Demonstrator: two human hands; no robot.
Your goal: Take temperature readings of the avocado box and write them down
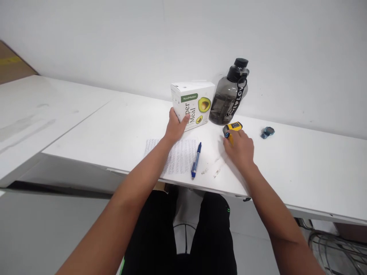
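Observation:
My left hand [176, 126] grips the lower left side of a white carton [196, 91], its thumb across the front. Green lettering and avocado pictures mark the carton, which stands slightly tilted at the back of the table. Curled around a yellow-and-black handheld device [235, 125] with a small dark display is my right hand [240, 147]; the fingers hide part of its grip. Just behind that device stands a large grey see-through bottle [223, 97] with a black lid and strap. A blue pen [196, 161] lies between my forearms, beside a printed sheet [182, 156] partly covered by my left arm.
A small blue-and-black watch-like item [267, 132] lies to the right on the white table [309, 168]. The wall rises behind the table. At the far left is a cardboard box [13, 65]. Cables [338, 248] lie low at the right.

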